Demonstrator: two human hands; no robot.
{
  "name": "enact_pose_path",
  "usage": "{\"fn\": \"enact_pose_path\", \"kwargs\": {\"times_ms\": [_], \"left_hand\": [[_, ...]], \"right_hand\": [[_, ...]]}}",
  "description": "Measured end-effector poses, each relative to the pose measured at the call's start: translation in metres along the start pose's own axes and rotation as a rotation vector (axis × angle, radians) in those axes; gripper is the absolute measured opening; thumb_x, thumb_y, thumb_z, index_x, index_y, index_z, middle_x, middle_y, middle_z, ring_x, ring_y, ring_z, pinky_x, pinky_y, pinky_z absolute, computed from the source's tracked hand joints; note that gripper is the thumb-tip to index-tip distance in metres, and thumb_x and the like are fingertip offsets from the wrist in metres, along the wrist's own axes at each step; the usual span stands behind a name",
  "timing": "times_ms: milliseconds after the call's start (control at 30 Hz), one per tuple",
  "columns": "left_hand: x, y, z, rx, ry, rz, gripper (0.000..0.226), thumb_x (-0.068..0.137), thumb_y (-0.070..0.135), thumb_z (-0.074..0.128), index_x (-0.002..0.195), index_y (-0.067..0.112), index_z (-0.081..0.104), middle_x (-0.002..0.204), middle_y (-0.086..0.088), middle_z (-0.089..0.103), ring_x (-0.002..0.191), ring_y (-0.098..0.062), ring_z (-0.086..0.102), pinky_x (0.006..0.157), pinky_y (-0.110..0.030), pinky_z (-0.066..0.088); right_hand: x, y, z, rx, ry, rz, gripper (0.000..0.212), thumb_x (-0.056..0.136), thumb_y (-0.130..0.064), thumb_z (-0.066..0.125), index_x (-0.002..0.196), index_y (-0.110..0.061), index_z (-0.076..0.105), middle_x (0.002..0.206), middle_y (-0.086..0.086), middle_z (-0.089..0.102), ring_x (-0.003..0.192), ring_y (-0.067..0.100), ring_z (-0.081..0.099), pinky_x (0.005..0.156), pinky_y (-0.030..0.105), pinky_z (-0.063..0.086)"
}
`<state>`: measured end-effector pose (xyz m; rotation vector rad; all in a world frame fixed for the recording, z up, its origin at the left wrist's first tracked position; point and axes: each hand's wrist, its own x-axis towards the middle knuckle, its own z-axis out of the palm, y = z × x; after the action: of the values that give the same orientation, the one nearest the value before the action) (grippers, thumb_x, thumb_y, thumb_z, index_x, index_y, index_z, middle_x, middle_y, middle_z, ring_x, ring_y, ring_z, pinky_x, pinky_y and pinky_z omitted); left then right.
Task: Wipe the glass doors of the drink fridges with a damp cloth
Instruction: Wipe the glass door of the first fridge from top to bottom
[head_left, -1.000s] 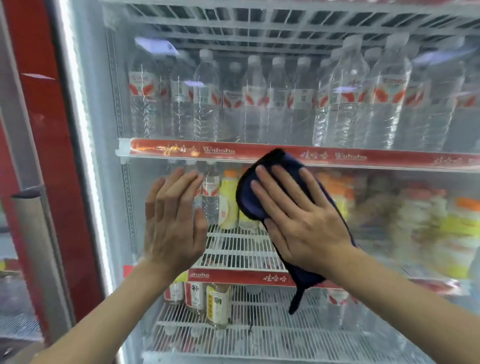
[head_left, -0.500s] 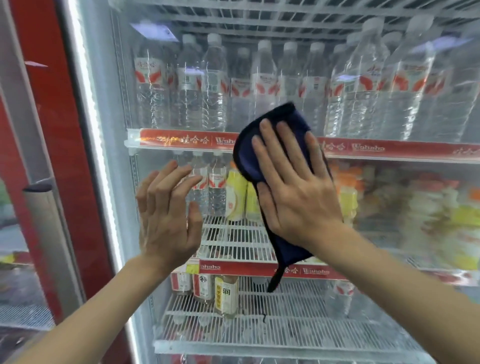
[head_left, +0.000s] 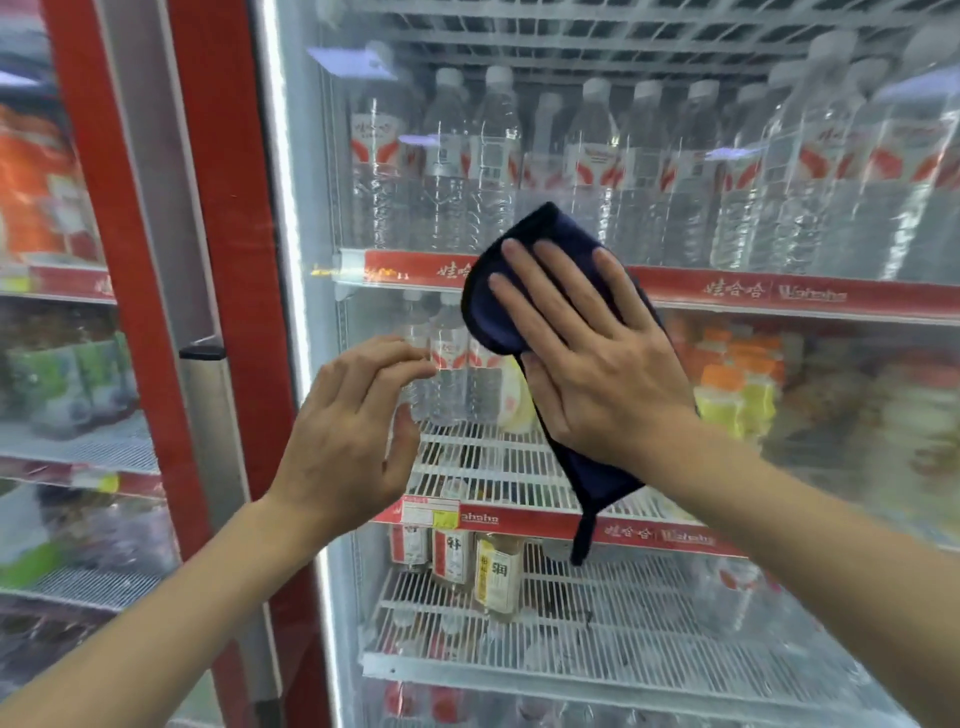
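The glass door (head_left: 753, 519) of a drink fridge fills the view, with water bottles on the top shelf behind it. My right hand (head_left: 592, 358) lies flat on a dark blue cloth (head_left: 498, 306) and presses it against the glass at the level of the upper red shelf strip. A corner of the cloth hangs down below my wrist. My left hand (head_left: 353, 431) hovers empty just in front of the glass to the left, fingers loosely curled and apart.
A red door frame (head_left: 228, 312) with a silver vertical handle (head_left: 208, 415) stands left of the door. A second fridge door (head_left: 57, 364) with blurred goods is at the far left. Wire shelves with bottles sit lower down.
My right hand slid the cloth up the glass, then slightly back down. My left hand lifted off the glass and curled its fingers. The view shifted, showing more of the left fridge.
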<state>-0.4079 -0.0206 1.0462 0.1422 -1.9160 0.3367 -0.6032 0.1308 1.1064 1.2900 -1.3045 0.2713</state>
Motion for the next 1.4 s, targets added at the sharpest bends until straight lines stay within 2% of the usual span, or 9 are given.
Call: {"fn": "enact_pose_path", "kwargs": {"times_ms": [167, 367, 500, 700, 800, 1000, 1167, 1267, 1400], "left_hand": [[-0.004, -0.012, -0.02, 0.068, -0.015, 0.027, 0.034, 0.086, 0.006, 0.054, 0.119, 0.001, 0.063, 0.115, -0.015, 0.062, 0.107, -0.028, 0.057, 0.097, -0.035, 0.043], [-0.011, -0.045, -0.045, 0.095, -0.018, 0.091, 0.03, 0.082, -0.001, 0.054, 0.109, 0.002, 0.067, 0.097, -0.012, 0.065, 0.09, -0.03, 0.059, 0.081, -0.039, 0.044], [-0.02, -0.06, -0.046, 0.225, 0.04, 0.115, 0.036, 0.08, -0.003, 0.056, 0.113, 0.008, 0.065, 0.108, -0.01, 0.068, 0.113, -0.031, 0.061, 0.105, -0.04, 0.038], [-0.032, -0.057, -0.033, 0.123, 0.265, -0.231, 0.057, 0.078, -0.011, 0.048, 0.135, -0.004, 0.054, 0.139, -0.019, 0.054, 0.143, -0.034, 0.04, 0.121, -0.046, 0.026], [-0.045, -0.051, -0.027, 0.01, 0.306, -0.315, 0.069, 0.081, -0.021, 0.046, 0.147, -0.008, 0.038, 0.154, -0.016, 0.035, 0.151, -0.031, 0.026, 0.126, -0.043, 0.019], [-0.071, -0.05, -0.022, 0.035, 0.237, -0.308, 0.083, 0.074, -0.027, 0.047, 0.152, -0.014, 0.021, 0.162, -0.027, 0.016, 0.153, -0.024, 0.011, 0.125, -0.037, 0.014], [-0.082, -0.052, -0.017, 0.021, 0.237, -0.315, 0.082, 0.076, -0.027, 0.051, 0.152, -0.015, 0.022, 0.161, -0.027, 0.018, 0.153, -0.017, 0.01, 0.122, -0.03, 0.014], [-0.098, -0.05, -0.008, -0.052, 0.273, -0.288, 0.07, 0.089, -0.022, 0.052, 0.151, -0.017, 0.02, 0.161, -0.03, 0.017, 0.156, -0.027, 0.015, 0.123, -0.039, 0.028], [-0.117, -0.049, -0.004, -0.072, 0.291, -0.299, 0.056, 0.105, 0.004, 0.043, 0.15, -0.017, 0.017, 0.156, -0.028, 0.025, 0.151, -0.012, 0.015, 0.12, -0.013, 0.021]], "right_hand": [[-0.056, -0.062, 0.025, -0.029, -0.068, -0.008, 0.064, 0.106, -0.035, 0.041, 0.163, -0.011, 0.025, 0.17, 0.009, 0.021, 0.158, 0.027, 0.018, 0.129, 0.051, 0.013], [-0.046, -0.035, 0.018, -0.085, -0.34, -0.688, 0.064, 0.109, -0.037, 0.033, 0.165, -0.012, 0.016, 0.173, 0.005, 0.011, 0.16, 0.022, 0.007, 0.13, 0.045, -0.001], [0.022, -0.025, 0.01, -0.025, -0.18, -0.452, 0.059, 0.108, -0.033, 0.038, 0.163, -0.014, 0.025, 0.171, 0.005, 0.02, 0.159, 0.022, 0.017, 0.13, 0.045, 0.013], [-0.006, -0.107, 0.037, 0.013, -0.049, -0.015, 0.064, 0.107, -0.034, 0.037, 0.164, -0.01, 0.021, 0.171, 0.009, 0.017, 0.159, 0.027, 0.017, 0.13, 0.051, 0.012], [-0.041, -0.15, 0.054, 0.002, -0.09, -0.051, 0.067, 0.105, -0.034, 0.041, 0.164, -0.01, 0.019, 0.172, 0.008, 0.015, 0.159, 0.027, 0.015, 0.13, 0.05, 0.008], [-0.063, -0.154, 0.056, -0.056, -0.274, -0.457, 0.067, 0.105, -0.033, 0.038, 0.165, -0.011, 0.016, 0.173, 0.008, 0.01, 0.16, 0.026, 0.01, 0.13, 0.046, 0.004], [0.043, -0.14, 0.044, -0.019, -0.032, -0.048, 0.061, 0.105, -0.029, 0.037, 0.163, -0.012, 0.026, 0.171, 0.008, 0.019, 0.159, 0.026, 0.016, 0.13, 0.049, 0.013], [0.049, -0.16, 0.052, -0.016, 0.023, 0.094, 0.059, 0.107, -0.03, 0.031, 0.163, -0.01, 0.025, 0.171, 0.009, 0.019, 0.159, 0.028, 0.015, 0.129, 0.052, 0.012], [0.033, -0.19, 0.065, -0.002, 0.103, 0.24, 0.059, 0.108, -0.032, 0.034, 0.162, -0.009, 0.027, 0.17, 0.011, 0.022, 0.159, 0.028, 0.016, 0.129, 0.053, 0.013]]}}
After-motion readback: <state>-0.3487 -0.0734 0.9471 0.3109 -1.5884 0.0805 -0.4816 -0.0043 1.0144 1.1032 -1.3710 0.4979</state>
